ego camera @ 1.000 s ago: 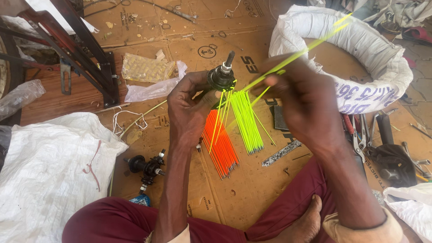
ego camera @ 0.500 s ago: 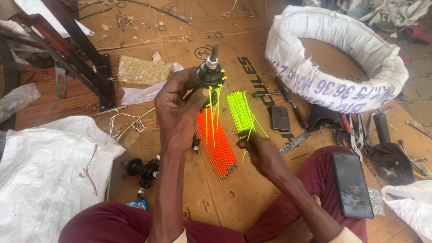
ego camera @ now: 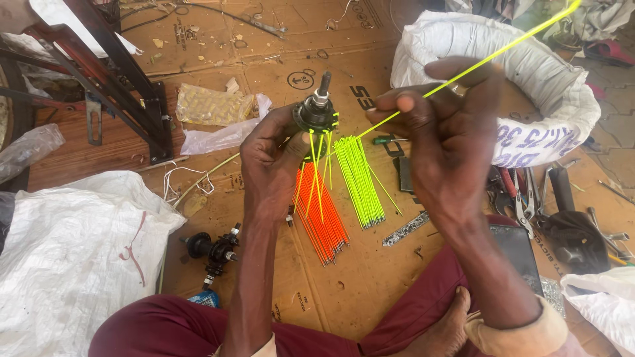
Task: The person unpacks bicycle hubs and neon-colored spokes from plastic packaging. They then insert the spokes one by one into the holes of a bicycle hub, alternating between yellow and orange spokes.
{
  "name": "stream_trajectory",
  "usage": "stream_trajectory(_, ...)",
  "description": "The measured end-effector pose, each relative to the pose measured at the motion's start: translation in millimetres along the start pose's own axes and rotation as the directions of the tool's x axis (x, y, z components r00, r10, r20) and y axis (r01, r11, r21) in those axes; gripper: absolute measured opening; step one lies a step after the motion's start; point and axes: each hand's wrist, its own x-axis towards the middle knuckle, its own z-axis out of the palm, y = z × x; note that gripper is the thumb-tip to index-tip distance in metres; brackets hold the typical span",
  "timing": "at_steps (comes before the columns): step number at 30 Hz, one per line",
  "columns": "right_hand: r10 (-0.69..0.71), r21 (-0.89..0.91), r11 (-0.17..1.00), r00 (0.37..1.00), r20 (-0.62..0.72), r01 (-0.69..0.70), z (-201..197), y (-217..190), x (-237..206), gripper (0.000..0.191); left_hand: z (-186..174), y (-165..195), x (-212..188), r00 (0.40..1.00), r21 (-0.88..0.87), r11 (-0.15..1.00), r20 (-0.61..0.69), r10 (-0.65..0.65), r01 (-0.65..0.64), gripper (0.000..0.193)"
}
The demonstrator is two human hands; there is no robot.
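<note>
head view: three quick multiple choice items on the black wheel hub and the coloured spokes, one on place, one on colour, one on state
1. Where does the loose bundle of orange spokes lie?
A. on the brown cardboard sheet
B. inside the white-wrapped tyre
C. on the white sack

2. What colour is the thin spoke pinched in the right hand?
A. orange
B. neon yellow-green
C. blue

3. How is the black metal wheel hub kept?
A. lying on the floor
B. clamped in a stand
C. gripped in the left hand

Answers:
1 A, the bundle rests flat on the cardboard.
2 B, it matches the yellow-green bundle.
3 C, the left-hand fingers wrap the hub above the floor.
</note>
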Motion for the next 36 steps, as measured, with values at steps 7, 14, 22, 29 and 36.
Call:
stream_trajectory(7,-0.011,0.041,0.999,0.999,-0.03,0.013,6,10,-9,0.03,3,3,1,0.999,0.015,0.999,-0.015,-0.04,0.04,0.034)
stream_trajectory(14,-0.118,-0.04,0.992,0.992,0.045,0.119,2,8,-6,0.025,3,1,0,1.0,0.032,0.999,-0.008,-0.019,0.019,0.03)
stream_trajectory(22,-0.037,0.005,0.999,0.999,0.026,0.037,5,9,-7,0.029,4,2,2,0.998,0.02,0.998,-0.003,-0.058,0.058,0.031)
stream_trajectory(29,-0.012,0.01,1.0,0.999,0.046,0.011,6,15,-3,0.031,4,1,1,0.999,0.044,0.998,0.001,-0.037,0.037,0.033)
stream_trajectory(36,0.062,-0.444,0.886,0.918,0.391,0.13,-7,33,-5,0.033,2,2,1,0.999,0.044,0.998,0.003,-0.049,0.049,0.035)
